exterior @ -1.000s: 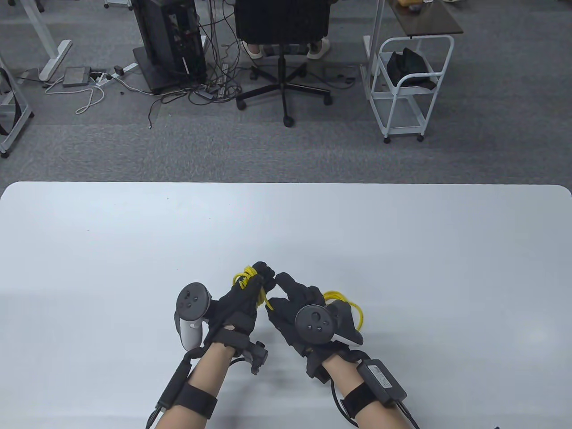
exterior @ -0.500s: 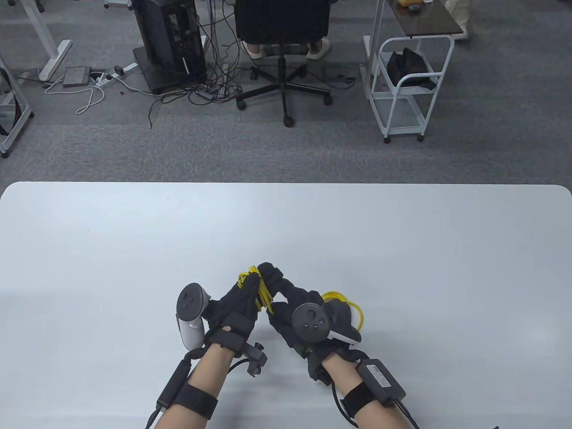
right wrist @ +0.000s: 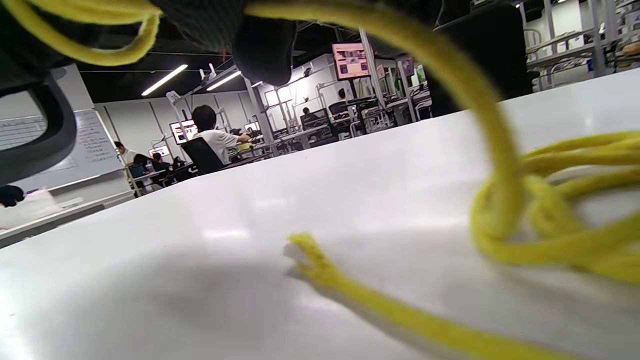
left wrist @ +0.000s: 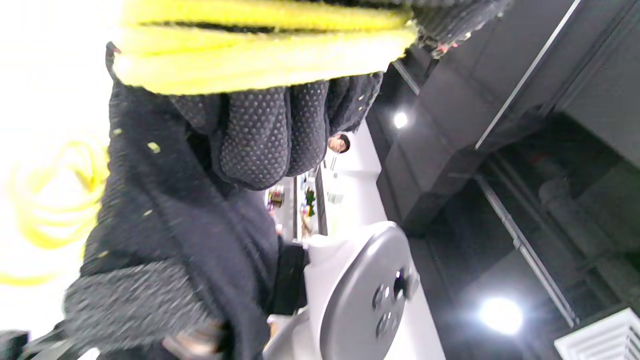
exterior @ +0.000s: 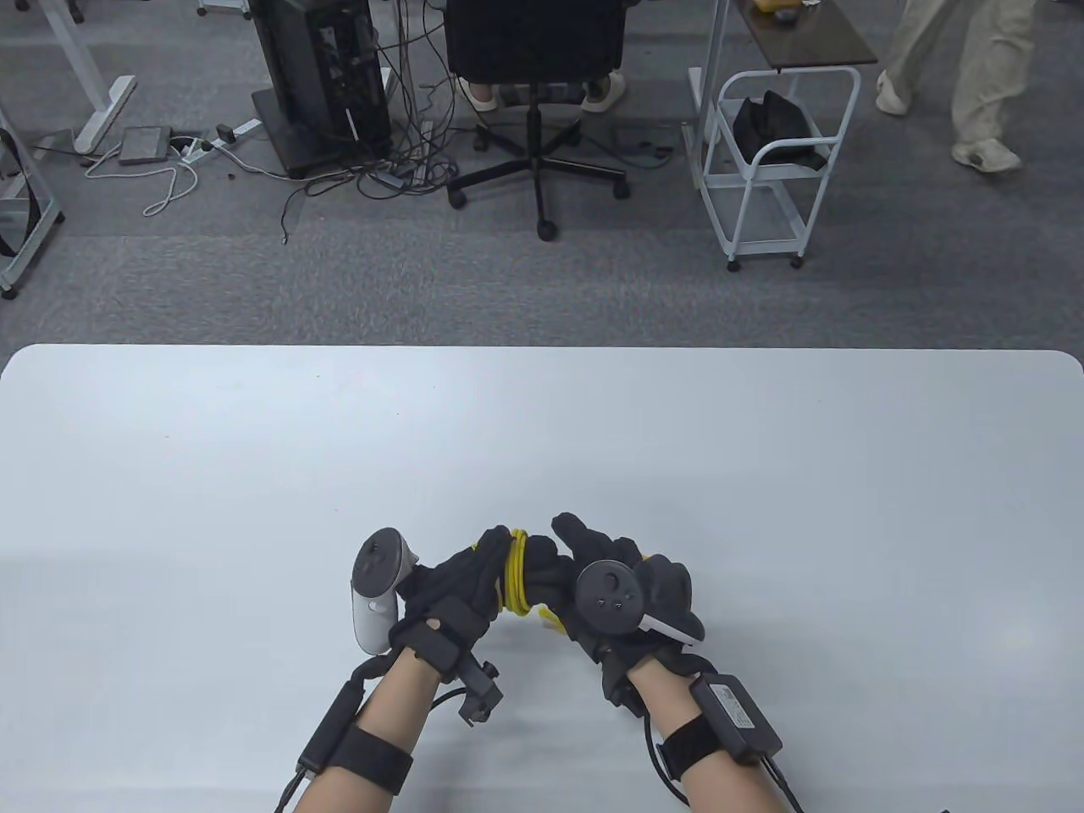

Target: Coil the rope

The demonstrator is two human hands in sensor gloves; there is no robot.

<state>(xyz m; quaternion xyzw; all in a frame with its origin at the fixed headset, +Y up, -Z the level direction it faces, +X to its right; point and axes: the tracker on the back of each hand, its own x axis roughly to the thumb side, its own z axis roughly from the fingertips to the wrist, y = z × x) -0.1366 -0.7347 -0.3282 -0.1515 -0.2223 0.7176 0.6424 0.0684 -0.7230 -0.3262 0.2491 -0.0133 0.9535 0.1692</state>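
The yellow rope (exterior: 515, 583) is wound in several tight turns around the fingers of my left hand (exterior: 470, 576), low over the white table (exterior: 254, 474). My right hand (exterior: 593, 550) is pressed close against the left fingertips, just right of the turns. In the left wrist view the turns (left wrist: 260, 45) cross the top and my right hand's fingers (left wrist: 260, 145) curl below them. In the right wrist view a strand (right wrist: 465, 85) rises into my right hand. Loose loops (right wrist: 560, 225) and the frayed rope end (right wrist: 305, 250) lie on the table.
The table's far edge (exterior: 542, 347) borders grey carpet. Beyond it stand an office chair (exterior: 535, 51), a white cart (exterior: 766, 161) and a computer tower (exterior: 318, 76). A person's legs (exterior: 965, 76) are at the far right.
Both hands moved slightly toward me and to the right and closed together. The turns now form a tight band on my left fingers. The loose loop beside my right hand is now hidden.
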